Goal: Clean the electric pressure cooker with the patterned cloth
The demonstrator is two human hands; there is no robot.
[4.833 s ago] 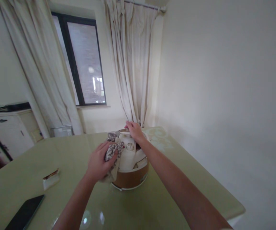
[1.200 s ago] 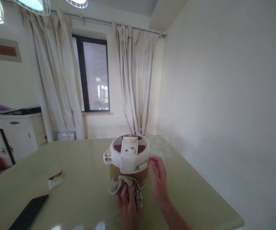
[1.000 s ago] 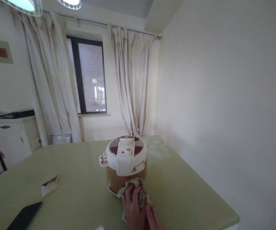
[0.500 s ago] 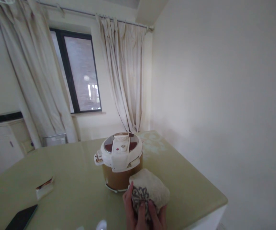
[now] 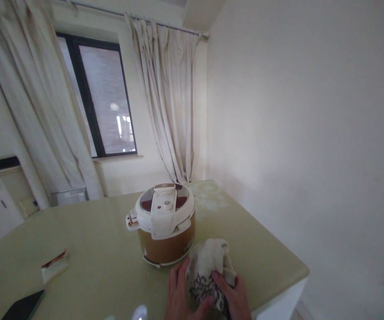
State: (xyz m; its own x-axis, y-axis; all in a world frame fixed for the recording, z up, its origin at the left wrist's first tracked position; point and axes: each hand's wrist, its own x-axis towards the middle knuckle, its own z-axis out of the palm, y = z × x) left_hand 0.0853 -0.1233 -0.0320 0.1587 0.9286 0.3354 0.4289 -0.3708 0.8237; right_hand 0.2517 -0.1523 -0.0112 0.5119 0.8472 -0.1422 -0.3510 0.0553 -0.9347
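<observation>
While both hands (image 5: 208, 298) clutch the cloth (image 5: 210, 271), fingers curl inward.

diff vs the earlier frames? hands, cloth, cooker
The cloth came off the cooker's lid, went down its front, and now lies bunched on the table to the cooker's right. The right hand let go of the lid and joined the left hand on the cloth. The cooker, shut, the small packet and the phone stayed put.
</observation>
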